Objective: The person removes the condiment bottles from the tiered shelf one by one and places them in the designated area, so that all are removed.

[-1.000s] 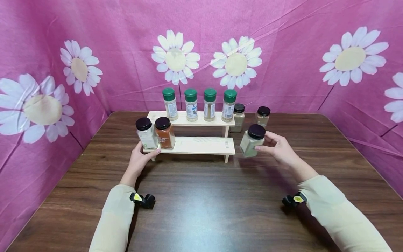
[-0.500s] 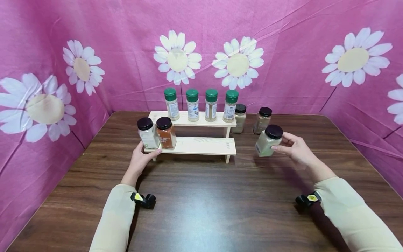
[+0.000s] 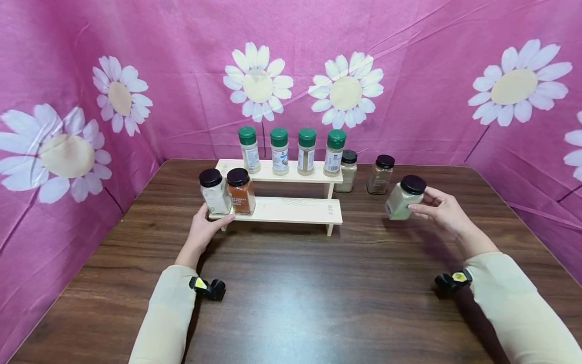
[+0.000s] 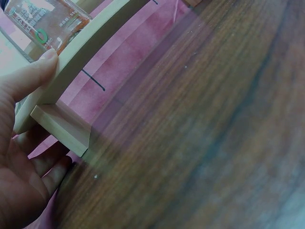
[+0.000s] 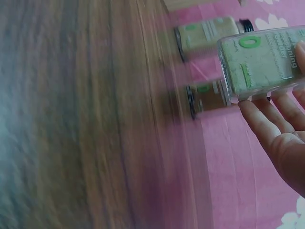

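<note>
My right hand (image 3: pixel 447 215) holds a black-lidded spice jar (image 3: pixel 399 203) of pale greenish powder between thumb and fingers, slightly tilted above the table. The right wrist view shows the label on this spice jar (image 5: pixel 259 62). At the left end of a two-tier wooden rack (image 3: pixel 300 210), my left hand (image 3: pixel 202 235) grips the lower shelf. Its thumb (image 4: pixel 35 74) lies on the shelf's edge, with the other fingers below, beside the leg. Just above that hand, a jar of white contents (image 3: pixel 216 199) and a jar of red-orange powder (image 3: pixel 242 197) stand on the lower shelf.
Several green-lidded shakers (image 3: pixel 280 157) line the upper shelf. Behind the rack's right end stands a black-lidded jar (image 3: pixel 347 177), with a brownish one (image 3: pixel 379 178) to its right. A pink flowered cloth (image 3: pixel 418 101) hangs behind the wooden table (image 3: pixel 291 293).
My right hand has carried the pale greenish jar to the right, away from the rack. My left hand keeps its place on the lower shelf.
</note>
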Demonstrator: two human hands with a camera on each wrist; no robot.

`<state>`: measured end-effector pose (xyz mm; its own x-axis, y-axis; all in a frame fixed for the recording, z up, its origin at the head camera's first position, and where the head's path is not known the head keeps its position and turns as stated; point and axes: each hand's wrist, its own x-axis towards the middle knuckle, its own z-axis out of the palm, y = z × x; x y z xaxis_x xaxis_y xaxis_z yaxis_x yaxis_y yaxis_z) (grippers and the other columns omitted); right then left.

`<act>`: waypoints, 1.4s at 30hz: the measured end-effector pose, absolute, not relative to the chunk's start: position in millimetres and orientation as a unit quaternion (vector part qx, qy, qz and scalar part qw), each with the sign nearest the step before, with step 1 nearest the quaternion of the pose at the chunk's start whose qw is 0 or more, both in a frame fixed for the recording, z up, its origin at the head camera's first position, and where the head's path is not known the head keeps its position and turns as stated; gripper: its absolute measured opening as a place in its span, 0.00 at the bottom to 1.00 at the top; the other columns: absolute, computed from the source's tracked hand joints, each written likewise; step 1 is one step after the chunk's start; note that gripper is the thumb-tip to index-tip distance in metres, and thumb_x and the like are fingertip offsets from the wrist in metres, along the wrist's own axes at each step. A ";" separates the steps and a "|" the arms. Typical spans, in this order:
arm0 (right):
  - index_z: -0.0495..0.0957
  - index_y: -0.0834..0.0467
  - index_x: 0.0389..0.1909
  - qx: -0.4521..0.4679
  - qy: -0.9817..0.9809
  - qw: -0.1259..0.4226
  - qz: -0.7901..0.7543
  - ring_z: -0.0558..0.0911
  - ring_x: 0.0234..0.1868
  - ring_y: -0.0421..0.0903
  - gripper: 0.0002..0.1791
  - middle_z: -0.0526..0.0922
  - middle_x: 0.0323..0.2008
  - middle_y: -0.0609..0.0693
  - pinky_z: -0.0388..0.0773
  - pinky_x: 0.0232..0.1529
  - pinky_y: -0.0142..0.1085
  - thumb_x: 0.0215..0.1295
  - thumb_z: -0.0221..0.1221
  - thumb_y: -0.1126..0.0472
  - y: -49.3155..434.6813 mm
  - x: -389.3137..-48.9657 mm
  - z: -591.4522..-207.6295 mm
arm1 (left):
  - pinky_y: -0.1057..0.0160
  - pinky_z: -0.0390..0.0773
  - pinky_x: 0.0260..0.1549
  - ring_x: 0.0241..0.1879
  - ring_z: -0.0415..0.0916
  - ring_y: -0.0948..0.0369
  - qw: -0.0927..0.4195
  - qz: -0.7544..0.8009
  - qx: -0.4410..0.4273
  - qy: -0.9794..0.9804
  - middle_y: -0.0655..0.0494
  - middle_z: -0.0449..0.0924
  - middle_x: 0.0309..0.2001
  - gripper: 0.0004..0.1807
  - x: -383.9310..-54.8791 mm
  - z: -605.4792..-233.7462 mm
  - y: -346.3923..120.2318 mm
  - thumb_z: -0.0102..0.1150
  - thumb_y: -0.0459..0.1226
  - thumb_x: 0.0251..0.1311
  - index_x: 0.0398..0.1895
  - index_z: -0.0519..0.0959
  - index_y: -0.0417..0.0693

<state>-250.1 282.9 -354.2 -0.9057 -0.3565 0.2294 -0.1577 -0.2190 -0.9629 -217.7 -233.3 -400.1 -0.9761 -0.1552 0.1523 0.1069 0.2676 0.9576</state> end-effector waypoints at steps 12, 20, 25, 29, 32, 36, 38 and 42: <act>0.76 0.55 0.45 -0.183 0.584 0.100 -0.785 0.78 0.36 0.44 0.25 0.80 0.36 0.52 0.73 0.37 0.35 0.52 0.49 0.82 302.0 -268.3 -356.8 | 0.59 0.55 0.52 0.51 0.59 0.57 0.104 -0.606 0.020 -0.788 0.45 0.65 0.53 0.35 -218.5 -399.9 -232.9 0.65 0.36 0.43 0.56 0.61 0.41; 0.76 0.56 0.45 -0.177 0.556 0.129 -0.802 0.78 0.37 0.45 0.25 0.79 0.37 0.53 0.73 0.37 0.35 0.54 0.46 0.83 314.7 -285.2 -359.2 | 0.59 0.55 0.51 0.51 0.60 0.57 0.102 -0.608 0.025 -0.787 0.45 0.66 0.52 0.34 -219.5 -399.6 -232.4 0.65 0.36 0.43 0.55 0.62 0.41; 0.76 0.55 0.46 -0.161 0.548 0.142 -0.809 0.77 0.39 0.43 0.25 0.79 0.39 0.51 0.73 0.37 0.36 0.53 0.47 0.82 321.8 -295.5 -360.2 | 0.59 0.54 0.52 0.52 0.59 0.56 0.098 -0.607 0.024 -0.788 0.45 0.64 0.53 0.35 -220.2 -399.5 -232.9 0.65 0.36 0.44 0.56 0.61 0.41; 0.76 0.54 0.45 -0.137 0.530 0.137 -0.826 0.77 0.39 0.44 0.26 0.79 0.39 0.51 0.74 0.36 0.38 0.51 0.49 0.83 324.9 -300.7 -362.9 | 0.58 0.55 0.52 0.52 0.58 0.56 0.095 -0.607 0.024 -0.789 0.45 0.64 0.54 0.35 -219.3 -398.2 -232.8 0.65 0.37 0.44 0.56 0.61 0.41; 0.77 0.54 0.45 -0.125 0.519 0.132 -0.835 0.77 0.39 0.44 0.26 0.79 0.39 0.51 0.74 0.36 0.39 0.52 0.48 0.83 326.3 -303.6 -364.0 | 0.58 0.55 0.52 0.52 0.58 0.54 0.091 -0.611 0.024 -0.786 0.43 0.63 0.54 0.34 -212.9 -387.2 -227.4 0.64 0.34 0.45 0.56 0.60 0.38; 0.77 0.53 0.45 -0.110 0.522 0.124 -0.837 0.77 0.39 0.45 0.26 0.79 0.40 0.50 0.74 0.35 0.40 0.54 0.47 0.82 328.0 -310.0 -363.7 | 0.56 0.55 0.51 0.52 0.58 0.52 0.088 -0.609 0.021 -0.788 0.39 0.63 0.53 0.33 -204.0 -372.7 -220.1 0.62 0.31 0.46 0.56 0.59 0.34; 0.76 0.52 0.46 -0.106 0.528 0.119 -0.834 0.77 0.39 0.46 0.26 0.79 0.40 0.49 0.74 0.35 0.40 0.54 0.47 0.81 328.7 -314.3 -363.8 | 0.57 0.56 0.51 0.51 0.58 0.52 0.089 -0.608 0.022 -0.788 0.39 0.63 0.53 0.33 -203.6 -372.4 -220.0 0.62 0.31 0.46 0.56 0.60 0.34; 0.77 0.52 0.45 -0.105 0.537 0.121 -0.829 0.77 0.39 0.46 0.25 0.79 0.40 0.49 0.74 0.35 0.40 0.54 0.47 0.81 329.2 -322.0 -364.7 | 0.56 0.54 0.52 0.52 0.58 0.52 0.089 -0.608 0.029 -0.788 0.39 0.63 0.53 0.33 -206.2 -376.3 -222.6 0.62 0.32 0.46 0.56 0.60 0.35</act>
